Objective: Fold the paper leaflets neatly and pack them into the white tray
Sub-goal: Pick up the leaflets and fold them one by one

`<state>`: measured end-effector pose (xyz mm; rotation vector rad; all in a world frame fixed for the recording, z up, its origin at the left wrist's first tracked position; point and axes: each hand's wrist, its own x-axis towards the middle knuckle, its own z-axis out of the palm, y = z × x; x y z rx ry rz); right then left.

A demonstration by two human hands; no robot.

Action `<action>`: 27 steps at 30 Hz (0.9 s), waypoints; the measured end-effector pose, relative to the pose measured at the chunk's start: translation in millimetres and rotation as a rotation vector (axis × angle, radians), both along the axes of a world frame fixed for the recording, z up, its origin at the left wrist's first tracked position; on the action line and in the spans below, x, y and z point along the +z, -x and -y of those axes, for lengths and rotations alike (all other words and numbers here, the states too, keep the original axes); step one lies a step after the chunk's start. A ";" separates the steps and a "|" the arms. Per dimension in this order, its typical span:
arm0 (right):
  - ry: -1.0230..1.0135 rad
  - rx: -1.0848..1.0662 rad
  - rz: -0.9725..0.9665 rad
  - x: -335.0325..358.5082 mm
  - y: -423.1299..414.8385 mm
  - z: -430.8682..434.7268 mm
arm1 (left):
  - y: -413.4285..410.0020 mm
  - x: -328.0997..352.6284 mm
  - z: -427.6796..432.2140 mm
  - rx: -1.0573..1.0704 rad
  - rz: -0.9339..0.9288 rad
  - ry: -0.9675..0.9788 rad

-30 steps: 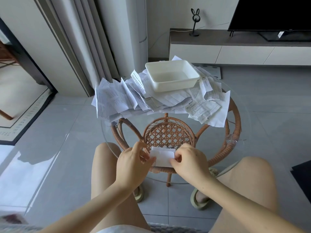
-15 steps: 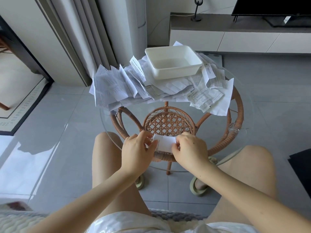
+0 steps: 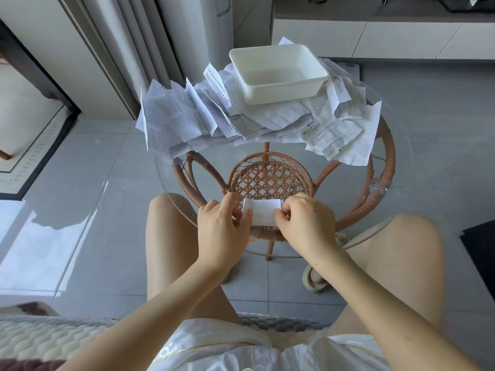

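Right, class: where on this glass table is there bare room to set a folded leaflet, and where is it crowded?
Bare: the near half of the glass table, between the leaflet pile and the left hand and right hand; inside the white tray. Crowded: the far half, leaflets heaped under and around the tray.

The tray (image 3: 281,92) and, nearer, a folded leaflet (image 3: 263,216) are looking plain white. Leaflets (image 3: 171,119) around the tray are showing dark print on white. Below the tray, a shelf (image 3: 267,180) is showing tan lattice.

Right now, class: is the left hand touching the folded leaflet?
Touching. The head view shows the left hand pinching the folded leaflet at its left edge.
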<state>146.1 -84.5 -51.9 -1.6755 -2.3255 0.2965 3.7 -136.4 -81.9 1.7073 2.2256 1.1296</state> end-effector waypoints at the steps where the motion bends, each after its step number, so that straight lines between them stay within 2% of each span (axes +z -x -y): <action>1: 0.004 -0.007 -0.001 0.2 0.2 -0.5 | -0.3 -0.7 -0.2 0.000 -0.009 -0.002; 7: 0.064 -0.065 -0.004 1.3 3.5 0.2 | 0.3 -3.5 -1.7 0.017 -0.084 0.019; 17: 0.115 -0.084 0.002 3.2 4.5 -1.8 | 6.1 -5.5 -1.2 -0.050 -0.077 0.017; 27: 0.121 -0.076 -0.003 6.7 5.0 -3.4 | 15.3 -5.0 -0.2 -0.192 -0.439 -0.120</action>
